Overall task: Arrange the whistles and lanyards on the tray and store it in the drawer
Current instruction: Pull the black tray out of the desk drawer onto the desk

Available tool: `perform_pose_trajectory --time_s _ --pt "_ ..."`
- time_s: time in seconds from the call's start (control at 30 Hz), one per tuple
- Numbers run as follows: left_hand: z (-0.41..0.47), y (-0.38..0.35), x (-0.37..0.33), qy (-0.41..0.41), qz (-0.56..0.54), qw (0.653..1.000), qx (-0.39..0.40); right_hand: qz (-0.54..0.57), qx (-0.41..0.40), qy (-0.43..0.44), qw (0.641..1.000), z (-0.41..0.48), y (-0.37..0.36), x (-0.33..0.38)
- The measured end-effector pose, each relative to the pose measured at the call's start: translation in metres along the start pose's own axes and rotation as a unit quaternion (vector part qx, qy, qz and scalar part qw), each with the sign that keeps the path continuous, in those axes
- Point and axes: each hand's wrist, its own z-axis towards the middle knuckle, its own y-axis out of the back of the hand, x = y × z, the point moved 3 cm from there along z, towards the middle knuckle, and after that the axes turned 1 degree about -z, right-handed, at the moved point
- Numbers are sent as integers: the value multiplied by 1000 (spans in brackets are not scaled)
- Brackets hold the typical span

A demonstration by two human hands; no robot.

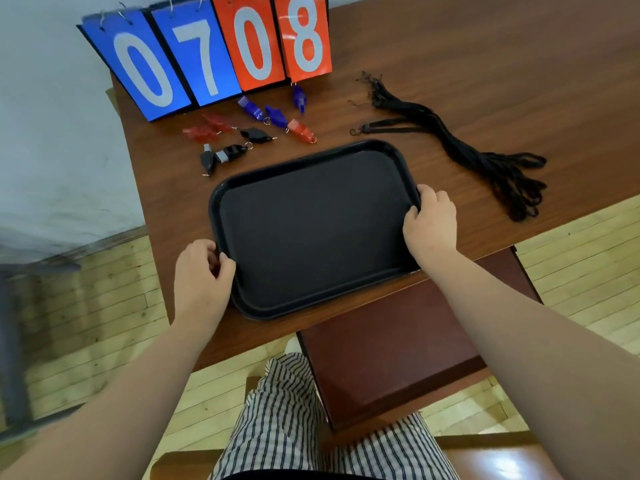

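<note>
Left grip [202, 275] and right grip [431, 220] hold one tray [311, 230]; I count nine whistles [256, 134]: three red, three blue, three black.

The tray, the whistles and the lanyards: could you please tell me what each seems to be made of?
The tray looks like black plastic, matte inside with a shinier moulded rim. The whistles seem hard glossy plastic, red, blue and black, with small metal rings. The lanyards appear to be black woven cord, limp and dull.
</note>
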Motion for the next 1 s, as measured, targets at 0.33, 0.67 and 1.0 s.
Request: perform_pose_trajectory --time_s 0.33,0.67,1.0 --pt "-1 -15 11 -19 -41 995 -95 20 -91 15 996 -1 -19 -14" --pt "3 -23 23 -63 -73 988 -123 40 -138 52 988 0 -26 -23" --pt "-2 -23 20 -60 -69 987 -132 275 -95 32 956 -7 -26 -41"
